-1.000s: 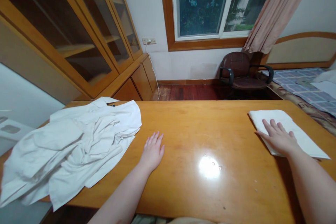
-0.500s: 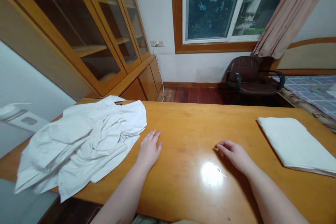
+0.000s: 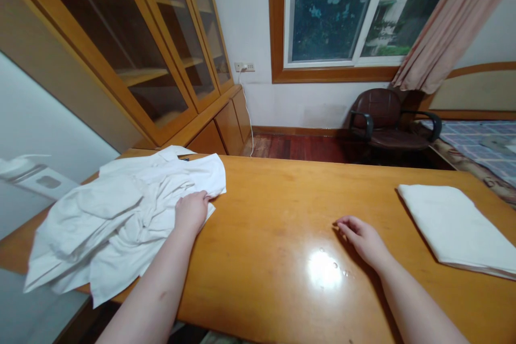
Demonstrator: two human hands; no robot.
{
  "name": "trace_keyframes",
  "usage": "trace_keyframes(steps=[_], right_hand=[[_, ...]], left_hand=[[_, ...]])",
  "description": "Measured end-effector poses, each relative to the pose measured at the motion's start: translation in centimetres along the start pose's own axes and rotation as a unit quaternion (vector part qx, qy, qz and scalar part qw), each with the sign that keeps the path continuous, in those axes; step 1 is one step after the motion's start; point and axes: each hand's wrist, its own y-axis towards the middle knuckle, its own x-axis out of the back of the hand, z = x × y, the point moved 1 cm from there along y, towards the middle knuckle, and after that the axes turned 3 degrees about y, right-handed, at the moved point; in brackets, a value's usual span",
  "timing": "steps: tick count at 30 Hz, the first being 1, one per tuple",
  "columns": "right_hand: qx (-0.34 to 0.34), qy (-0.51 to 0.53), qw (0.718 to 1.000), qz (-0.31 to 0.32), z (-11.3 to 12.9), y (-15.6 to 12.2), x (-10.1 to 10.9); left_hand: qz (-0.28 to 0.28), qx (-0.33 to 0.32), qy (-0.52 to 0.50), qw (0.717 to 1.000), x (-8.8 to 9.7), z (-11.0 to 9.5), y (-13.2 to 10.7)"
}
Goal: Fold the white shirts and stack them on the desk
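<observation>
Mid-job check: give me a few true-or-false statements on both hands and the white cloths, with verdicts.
1. The left hand touches the rumpled white cloth. True.
2. The right hand presses on the folded white cloth. False: it is apart from that cloth, at the part of the table between the two cloths.
3. The folded white cloth lies flat toward the table's right end. True.
4. Both hands hold the rumpled white cloth. False: only the left hand is at it; the right hand is well away.
5. The chair stands beyond the table's far edge. True.
</observation>
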Motion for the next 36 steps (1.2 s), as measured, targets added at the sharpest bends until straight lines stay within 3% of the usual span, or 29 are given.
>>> trace_keyframes(steps=[5, 10, 11, 13, 16, 18, 20, 24, 26, 29, 32, 36], right_hand=[[0.006, 0.01, 1.0, 0.006, -0.3, 0.1, 0.0], [0.005, 0.003, 1.0, 0.015, -0.7, 0.3, 0.0], [0.005, 0.003, 1.0, 0.017, -0.8, 0.3, -0.1], [0.003, 0.007, 1.0, 0.018, -0.9, 0.3, -0.1], [0.005, 0.015, 1.0, 0.017, -1.0, 0.2, -0.1], [0.005, 0.018, 1.0, 0.015, -1.1, 0.1, 0.0], [0.002, 0.02, 1.0, 0.013, -1.1, 0.1, 0.1], [0.004, 0.016, 1.0, 0.015, -1.0, 0.1, 0.1], [0.009, 0.011, 1.0, 0.019, -1.0, 0.2, 0.0], [0.012, 0.0, 1.0, 0.023, -1.2, 0.3, -0.1], [0.012, -0.002, 1.0, 0.022, -1.4, 0.3, 0.0], [0.013, 0.005, 1.0, 0.018, -1.5, 0.2, 0.1]], left_hand=[[-0.139, 0.078, -0.217, 0.963, 2.6, -0.5, 1.2], [-0.255, 0.091, -0.417, 0.868, 4.2, -2.6, 1.3], [-0.248, 0.072, -0.43, 0.865, 4.3, -3.3, 1.1], [-0.184, 0.001, -0.415, 0.891, 4.0, -5.0, 0.5], [-0.039, -0.143, -0.313, 0.938, 2.8, -7.0, -1.2], [-0.016, -0.19, -0.227, 0.955, 2.2, -7.0, -2.7], [-0.063, -0.163, -0.145, 0.974, 2.4, -5.5, -4.0], [-0.158, 0.058, -0.004, 0.986, 4.4, 1.1, -5.0], [-0.138, 0.138, 0.04, 0.98, 5.4, 4.7, -4.5], [-0.058, 0.171, 0.075, 0.981, 6.3, 8.5, -3.1], [0.011, 0.206, 0.062, 0.977, 6.9, 10.4, -1.7], [0.0, 0.258, 0.071, 0.964, 8.2, 11.8, -0.5]])
